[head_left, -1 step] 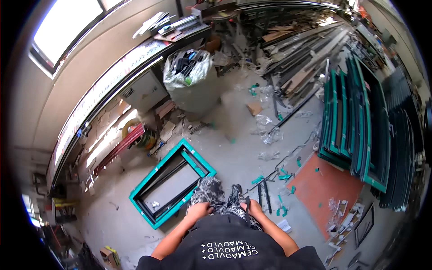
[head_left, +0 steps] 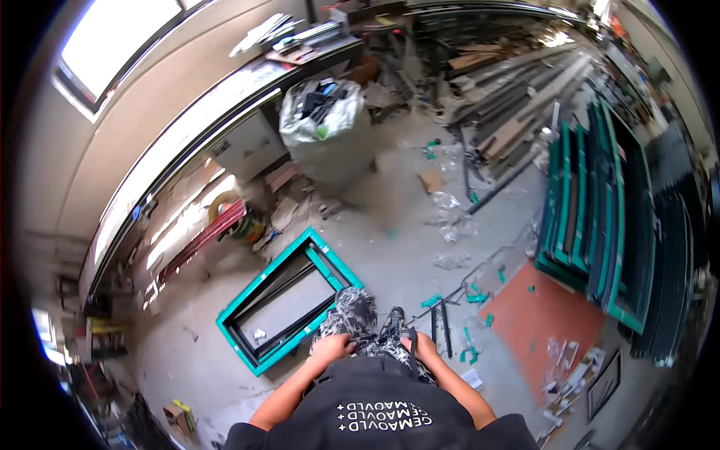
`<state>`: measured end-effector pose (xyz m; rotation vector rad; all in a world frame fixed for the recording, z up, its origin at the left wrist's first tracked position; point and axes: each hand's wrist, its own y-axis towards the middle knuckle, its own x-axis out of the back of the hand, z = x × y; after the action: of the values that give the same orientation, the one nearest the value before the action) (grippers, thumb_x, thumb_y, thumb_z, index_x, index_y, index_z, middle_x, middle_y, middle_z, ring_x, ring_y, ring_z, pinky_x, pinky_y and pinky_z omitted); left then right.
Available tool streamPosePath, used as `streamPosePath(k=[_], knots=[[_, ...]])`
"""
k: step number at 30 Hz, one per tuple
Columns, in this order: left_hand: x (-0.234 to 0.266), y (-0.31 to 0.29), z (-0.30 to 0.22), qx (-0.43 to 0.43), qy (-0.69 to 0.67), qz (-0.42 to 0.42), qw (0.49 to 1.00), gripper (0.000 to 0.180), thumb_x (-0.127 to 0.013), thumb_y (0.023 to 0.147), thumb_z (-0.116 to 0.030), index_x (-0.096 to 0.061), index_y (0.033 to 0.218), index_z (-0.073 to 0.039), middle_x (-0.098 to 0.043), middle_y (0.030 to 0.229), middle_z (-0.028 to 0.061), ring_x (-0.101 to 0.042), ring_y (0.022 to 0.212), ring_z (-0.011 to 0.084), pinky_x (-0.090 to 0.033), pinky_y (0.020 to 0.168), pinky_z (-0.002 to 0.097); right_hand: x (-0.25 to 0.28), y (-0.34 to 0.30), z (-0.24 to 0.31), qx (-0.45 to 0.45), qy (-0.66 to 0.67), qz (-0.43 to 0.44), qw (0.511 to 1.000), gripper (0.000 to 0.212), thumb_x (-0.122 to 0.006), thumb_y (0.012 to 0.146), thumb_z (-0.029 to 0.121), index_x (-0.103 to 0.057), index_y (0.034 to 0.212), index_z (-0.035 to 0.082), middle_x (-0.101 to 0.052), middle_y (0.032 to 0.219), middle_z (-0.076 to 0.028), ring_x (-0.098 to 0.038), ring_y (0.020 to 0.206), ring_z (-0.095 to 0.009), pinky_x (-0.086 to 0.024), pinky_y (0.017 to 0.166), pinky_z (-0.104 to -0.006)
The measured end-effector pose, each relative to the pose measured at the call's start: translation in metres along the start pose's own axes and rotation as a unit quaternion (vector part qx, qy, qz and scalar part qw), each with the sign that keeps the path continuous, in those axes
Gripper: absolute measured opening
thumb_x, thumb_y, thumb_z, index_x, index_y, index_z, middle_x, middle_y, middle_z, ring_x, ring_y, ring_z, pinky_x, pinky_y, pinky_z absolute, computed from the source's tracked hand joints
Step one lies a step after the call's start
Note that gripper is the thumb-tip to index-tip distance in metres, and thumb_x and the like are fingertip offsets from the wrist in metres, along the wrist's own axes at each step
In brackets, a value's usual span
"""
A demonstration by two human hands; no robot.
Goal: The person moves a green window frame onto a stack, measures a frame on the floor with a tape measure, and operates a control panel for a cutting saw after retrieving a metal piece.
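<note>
Both my hands are at my waist, in front of the black shirt (head_left: 382,390). My left hand (head_left: 331,347) is closed, with its fingers curled against the grey and white patterned trousers (head_left: 351,311); what it grips is hidden. On the other side, my right hand (head_left: 424,347) is closed at a dark strap (head_left: 413,341) hanging by the trousers. Just left of my legs lie teal and black rectangular frames (head_left: 247,358), nested together on the floor. Neither hand touches them.
More teal-edged frames (head_left: 581,202) lean in a stack at the right, beside a reddish board (head_left: 525,319). A large white sack (head_left: 330,142) of scraps stands ahead, near a long workbench (head_left: 169,142). Long strips (head_left: 525,105) are heaped far right; plastic and teal scraps litter the floor.
The view has turned slightly, so the sack, the bench and the stacked frames sit a little farther right in it. My hands keep the same place at my waist.
</note>
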<state>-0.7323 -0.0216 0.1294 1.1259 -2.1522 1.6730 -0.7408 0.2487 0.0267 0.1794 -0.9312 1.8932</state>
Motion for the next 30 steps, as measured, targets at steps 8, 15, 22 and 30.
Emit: streamPosePath(k=[8, 15, 22, 30], knots=[[0.055, 0.081, -0.023, 0.002, -0.047, 0.018, 0.999, 0.04, -0.047, 0.084, -0.045, -0.063, 0.093, -0.009, -0.064, 0.092, 0.0133, -0.06, 0.089, 0.0317, -0.047, 0.074, 0.0434, 0.036, 0.099, 0.011, -0.006, -0.038, 0.102, 0.994, 0.033, -0.063, 0.076, 0.039, -0.067, 0.085, 0.007, -0.065, 0.08, -0.016, -0.061, 0.079, -0.035, -0.047, 0.068, -0.0411], [0.166, 0.161, -0.016, 0.001, -0.064, 0.049, 0.997, 0.043, -0.045, 0.085, -0.047, -0.061, 0.099, -0.009, -0.064, 0.095, 0.015, -0.06, 0.092, 0.0319, -0.047, 0.077, 0.0435, 0.098, 0.23, 0.086, -0.095, -0.055, 0.154, 0.982, 0.038, -0.06, 0.076, 0.039, -0.066, 0.08, 0.002, -0.062, 0.065, -0.015, -0.061, 0.063, -0.026, -0.046, 0.059, -0.0367], [0.23, 0.194, 0.023, 0.087, -0.156, -0.011, 0.984, 0.042, -0.044, 0.087, -0.044, -0.06, 0.099, -0.008, -0.063, 0.099, 0.0156, -0.059, 0.095, 0.0318, -0.047, 0.079, 0.043, 0.141, 0.438, 0.235, 0.08, -0.143, 0.112, 0.98, 0.025, -0.061, 0.08, 0.025, -0.062, 0.082, 0.001, -0.06, 0.063, -0.007, -0.056, 0.052, -0.014, -0.045, 0.05, -0.0299], [0.253, 0.205, 0.019, 0.255, -0.369, -0.177, 0.876, 0.038, -0.046, 0.086, -0.04, -0.061, 0.092, -0.005, -0.064, 0.089, 0.0173, -0.061, 0.086, 0.0338, -0.048, 0.073, 0.0454, 0.172, 0.666, 0.39, 0.169, -0.288, 0.184, 0.924, 0.026, -0.059, 0.077, 0.025, -0.062, 0.081, -0.001, -0.062, 0.063, -0.011, -0.061, 0.057, -0.018, -0.048, 0.058, -0.0321]])
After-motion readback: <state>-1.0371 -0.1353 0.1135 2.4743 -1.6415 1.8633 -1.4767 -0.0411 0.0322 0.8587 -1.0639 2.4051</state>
